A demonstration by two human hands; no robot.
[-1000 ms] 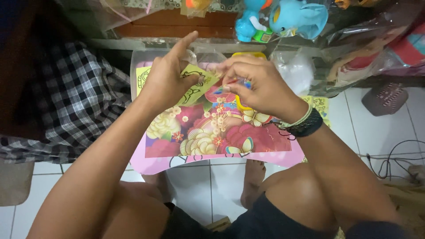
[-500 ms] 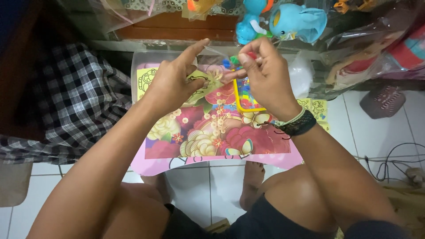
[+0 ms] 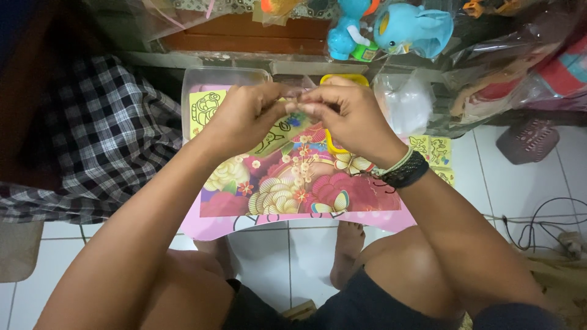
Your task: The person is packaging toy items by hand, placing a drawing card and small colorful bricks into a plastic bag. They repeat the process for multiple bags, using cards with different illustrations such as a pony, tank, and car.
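Note:
My left hand point(image 3: 247, 113) and my right hand point(image 3: 345, 113) meet fingertip to fingertip above a small pink table point(image 3: 293, 223) covered by a flowery red and yellow sheet point(image 3: 287, 183). Both hands pinch one small thing between them; it is too small and hidden to name. A yellow sheet with line drawings point(image 3: 208, 107) lies under my left hand. A yellow-rimmed tray point(image 3: 333, 143) shows under my right hand. A dark band sits on my right wrist point(image 3: 406, 171).
A clear plastic box point(image 3: 223, 76) stands at the table's back left. Blue toy animals point(image 3: 403, 27) and plastic bags point(image 3: 406, 101) lie behind. A checked cloth point(image 3: 92, 140) is at left. Cables point(image 3: 544, 223) run over the white tiles at right. My knees and feet are below.
My hands have come together at the middle of the table. The left index finger, raised before, is now folded down. The right hand has moved left and slightly up.

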